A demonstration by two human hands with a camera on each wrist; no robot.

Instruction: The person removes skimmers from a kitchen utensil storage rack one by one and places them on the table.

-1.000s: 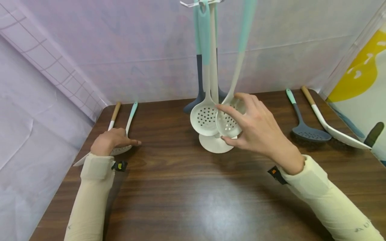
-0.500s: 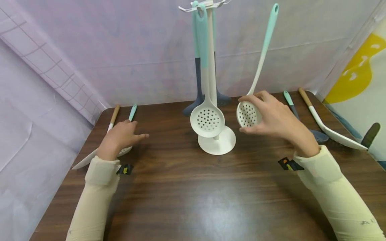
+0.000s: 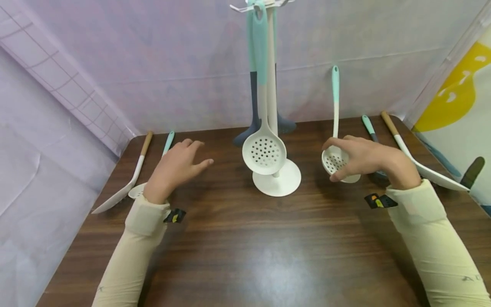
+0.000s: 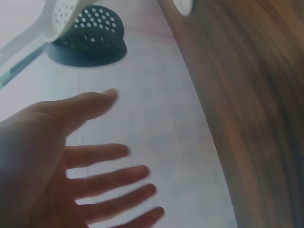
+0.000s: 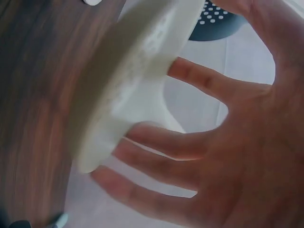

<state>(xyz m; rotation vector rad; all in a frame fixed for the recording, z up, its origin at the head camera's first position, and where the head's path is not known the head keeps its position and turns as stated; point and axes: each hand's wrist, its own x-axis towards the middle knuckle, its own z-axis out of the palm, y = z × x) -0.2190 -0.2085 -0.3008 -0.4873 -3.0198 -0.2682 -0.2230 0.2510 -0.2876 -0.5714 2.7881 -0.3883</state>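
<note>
My right hand grips a white skimmer by its perforated bowl, its mint handle pointing up and away. In the right wrist view, the fingertips press the rim of the skimmer's pale bowl. My left hand is spread in the air above the left part of the table, holding nothing. Between the hands stands a white utensil rack. From it hang another white skimmer and dark utensils with mint handles, including one behind at left. The left wrist view shows a dark perforated head past my thumb.
At left on the brown table lie a wood-handled white turner and a mint-handled perforated white utensil, partly behind my left hand. At right lie a wood-handled white utensil and a mint-handled dark one, mostly hidden by my right hand.
My right hand has carried the skimmer away from the rack, to the right and lower. My left hand has risen off the utensils at left and shifted right.
</note>
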